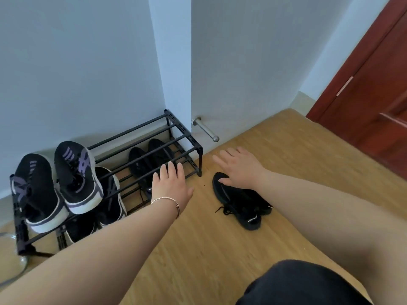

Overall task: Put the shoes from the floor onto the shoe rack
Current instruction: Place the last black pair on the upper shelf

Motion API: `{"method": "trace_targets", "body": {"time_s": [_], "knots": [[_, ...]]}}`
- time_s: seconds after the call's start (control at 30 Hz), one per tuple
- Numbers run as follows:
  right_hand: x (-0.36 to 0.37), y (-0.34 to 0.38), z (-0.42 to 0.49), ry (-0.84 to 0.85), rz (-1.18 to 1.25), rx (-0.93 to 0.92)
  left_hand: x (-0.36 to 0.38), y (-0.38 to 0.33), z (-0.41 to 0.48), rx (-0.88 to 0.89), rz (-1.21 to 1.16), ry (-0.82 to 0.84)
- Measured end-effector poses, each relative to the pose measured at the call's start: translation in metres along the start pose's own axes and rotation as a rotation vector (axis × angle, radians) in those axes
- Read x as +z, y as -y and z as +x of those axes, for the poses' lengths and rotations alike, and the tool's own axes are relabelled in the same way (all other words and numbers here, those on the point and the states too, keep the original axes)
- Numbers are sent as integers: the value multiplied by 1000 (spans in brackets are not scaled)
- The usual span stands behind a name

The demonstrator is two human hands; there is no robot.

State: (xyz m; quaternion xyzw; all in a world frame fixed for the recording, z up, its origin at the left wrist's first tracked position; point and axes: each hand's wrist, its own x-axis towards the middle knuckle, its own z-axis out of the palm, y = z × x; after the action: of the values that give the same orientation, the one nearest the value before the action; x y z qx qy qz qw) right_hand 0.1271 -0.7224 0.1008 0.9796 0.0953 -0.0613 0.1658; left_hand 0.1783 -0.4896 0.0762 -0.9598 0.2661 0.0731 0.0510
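A black metal shoe rack [189,137] stands against the wall. Two black sneakers with purple stripes [72,179] rest on its top tier at the left. Dark shoes [143,159] sit on the lower tier, with another striped sneaker [111,194] beside them. One black shoe [240,201] lies on the wooden floor to the right of the rack. My right hand [240,166] hovers open over that shoe's toe, fingers spread. My left hand [170,183], with a thin bracelet on the wrist, is open above the rack's front edge.
A metal door stop [206,129] sticks out of the wall just right of the rack. A red-brown door [374,102] stands at the far right. A clear glassy object [13,256] lies at the left edge. My dark-clothed knee [304,285] is at the bottom.
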Motion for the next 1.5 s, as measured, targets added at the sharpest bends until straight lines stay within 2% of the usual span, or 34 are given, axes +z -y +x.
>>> {"method": "trace_targets", "body": {"time_s": [0.47, 0.8, 0.87, 0.97, 1.07, 1.17, 1.3, 1.5], "knots": [[171, -39, -12, 96, 237, 114, 95, -108, 41, -85, 45, 192], [246, -65, -29, 205, 433, 379, 142, -173, 59, -250, -104, 398], [256, -73, -30, 226, 509, 426, 150, -184, 65, -309, -174, 468], [266, -80, -31, 256, 612, 487, 159, -201, 73, -442, -410, 563], [275, -82, -31, 311, 730, 591, 161, -219, 81, -616, -628, 590], [282, -80, -29, 382, 938, 718, 160, -230, 88, -789, -780, 560], [289, -79, -27, 363, 1199, 827, 164, -235, 91, -970, -999, 458], [294, -90, -37, 343, 1460, 879, 174, -233, 89, -986, -1132, 395]]}}
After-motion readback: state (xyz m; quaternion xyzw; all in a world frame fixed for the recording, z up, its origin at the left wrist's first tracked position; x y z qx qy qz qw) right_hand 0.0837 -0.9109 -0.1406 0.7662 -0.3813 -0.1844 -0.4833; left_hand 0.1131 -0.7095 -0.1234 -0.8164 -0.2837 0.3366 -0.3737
